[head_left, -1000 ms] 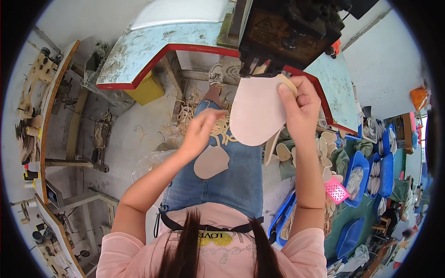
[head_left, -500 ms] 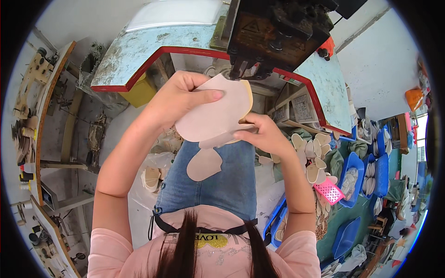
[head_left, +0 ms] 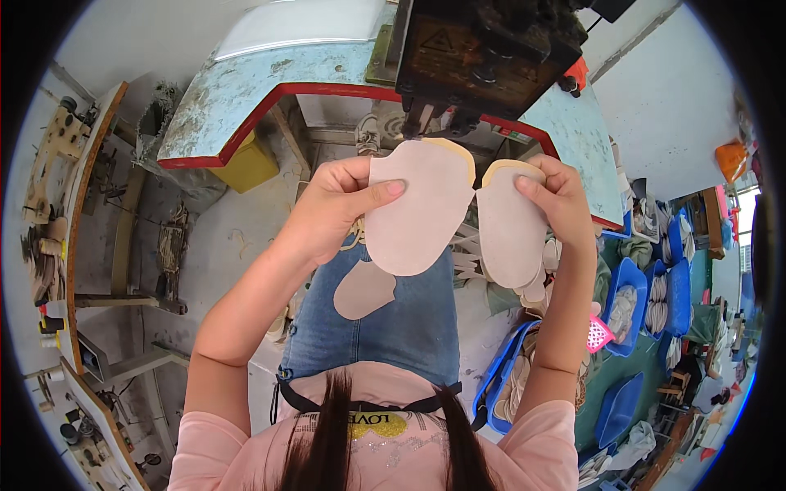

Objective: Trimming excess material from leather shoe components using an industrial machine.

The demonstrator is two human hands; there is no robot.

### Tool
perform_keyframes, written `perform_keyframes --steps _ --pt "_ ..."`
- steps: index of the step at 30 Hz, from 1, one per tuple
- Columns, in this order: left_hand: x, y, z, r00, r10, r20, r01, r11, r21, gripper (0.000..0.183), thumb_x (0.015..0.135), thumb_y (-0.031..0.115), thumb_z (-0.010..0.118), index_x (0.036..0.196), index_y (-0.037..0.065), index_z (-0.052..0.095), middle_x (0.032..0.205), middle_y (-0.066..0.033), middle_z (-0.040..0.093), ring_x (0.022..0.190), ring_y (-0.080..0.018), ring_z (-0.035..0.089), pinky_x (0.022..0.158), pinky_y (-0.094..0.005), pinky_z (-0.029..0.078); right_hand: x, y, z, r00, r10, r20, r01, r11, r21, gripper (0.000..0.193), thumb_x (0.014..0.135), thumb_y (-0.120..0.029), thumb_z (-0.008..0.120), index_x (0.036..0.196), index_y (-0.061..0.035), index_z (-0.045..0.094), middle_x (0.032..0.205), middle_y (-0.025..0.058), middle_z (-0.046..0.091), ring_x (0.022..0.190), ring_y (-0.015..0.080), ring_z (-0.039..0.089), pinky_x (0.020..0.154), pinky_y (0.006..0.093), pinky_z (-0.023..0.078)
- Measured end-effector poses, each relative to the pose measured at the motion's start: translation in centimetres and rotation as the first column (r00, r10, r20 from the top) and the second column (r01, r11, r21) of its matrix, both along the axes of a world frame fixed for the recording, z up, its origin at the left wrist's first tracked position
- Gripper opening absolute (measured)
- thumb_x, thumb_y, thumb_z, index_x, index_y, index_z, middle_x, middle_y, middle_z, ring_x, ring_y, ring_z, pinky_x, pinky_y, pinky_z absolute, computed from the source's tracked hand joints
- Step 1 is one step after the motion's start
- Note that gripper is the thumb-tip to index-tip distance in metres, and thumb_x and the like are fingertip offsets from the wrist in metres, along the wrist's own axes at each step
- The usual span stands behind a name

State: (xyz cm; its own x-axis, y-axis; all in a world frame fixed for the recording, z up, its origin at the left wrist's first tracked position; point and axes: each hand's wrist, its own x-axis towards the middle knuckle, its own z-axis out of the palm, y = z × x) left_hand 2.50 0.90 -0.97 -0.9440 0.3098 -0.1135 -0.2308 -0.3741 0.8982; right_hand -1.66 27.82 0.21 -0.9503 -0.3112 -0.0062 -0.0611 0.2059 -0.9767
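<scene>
Your left hand (head_left: 327,204) grips a large pale pinkish-grey piece (head_left: 422,217) at its left edge, thumb pressed flat on the face and fingers tucked behind. Your right hand (head_left: 561,196) pinches a second pale piece (head_left: 512,229) near its upper right corner in the same way, thumb in front. Both pieces hang upright over your lap, side by side, just below the dark machine head (head_left: 483,61), and each shows a yellowish strip along its top. Their near edges come very close by the upper corner of the right-hand one; from this angle you can't really tell whether they touch there.

A third, smaller grey piece (head_left: 364,292) lies on your jeans (head_left: 409,323), a little below the piece in your left hand and nearer your left thigh.

Ahead of you, the pale blue worktop (head_left: 278,65) with its red edge curves around the machine head, and a yellow bin (head_left: 250,162) stands under its left side. Near your right forearm, a blue tray (head_left: 489,385) on the floor holds pale cut pieces. Past that arm sits a pink perforated basket (head_left: 599,334), with another blue tray (head_left: 607,331) holding clear plastic just beyond it.
</scene>
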Motion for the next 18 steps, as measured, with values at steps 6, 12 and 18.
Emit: perform_keyframes --steps 6,12,18 --pt "0.4 -0.4 -0.7 0.997 0.069 -0.036 -0.068 0.997 0.031 0.018 0.079 0.01 0.056 0.094 0.001 0.056 0.08 -0.0034 0.061 0.067 -0.0067 0.055 0.061 -0.0203 0.045 -1.0 -1.8 1.9 0.997 -0.021 -0.068 0.02 1.0 -0.003 0.013 0.075 -0.01 0.06 0.082 -0.0006 0.054 0.071 0.0026 0.058 0.058 0.0061 0.053 0.053 0.0189 0.043" --pt "1.5 -1.2 -1.8 0.997 0.074 -0.022 -0.074 0.997 0.032 0.019 0.079 0.009 0.055 0.097 0.002 0.055 0.082 -0.0045 0.06 0.066 -0.0077 0.056 0.057 -0.0183 0.045 -3.4 -3.7 4.4 0.981 0.054 -0.187 -0.016 0.98 0.199 0.014 0.072 -0.006 0.059 0.084 0.0017 0.056 0.073 0.0055 0.06 0.061 0.0071 0.054 0.055 0.0193 0.043" --pt "2.6 1.5 -2.2 0.997 0.04 0.06 -0.051 0.981 0.189 0.021 0.079 0.006 0.055 0.1 0.002 0.053 0.086 -0.0054 0.06 0.07 -0.0109 0.058 0.06 -0.0226 0.049 -6.3 -4.8 4.7 0.882 0.109 -0.458 -0.053 0.99 0.134 0.012 0.072 -0.007 0.057 0.082 -0.0005 0.058 0.06 -0.0066 0.046 0.053 -0.0003 0.038 0.047 0.0163 0.031"
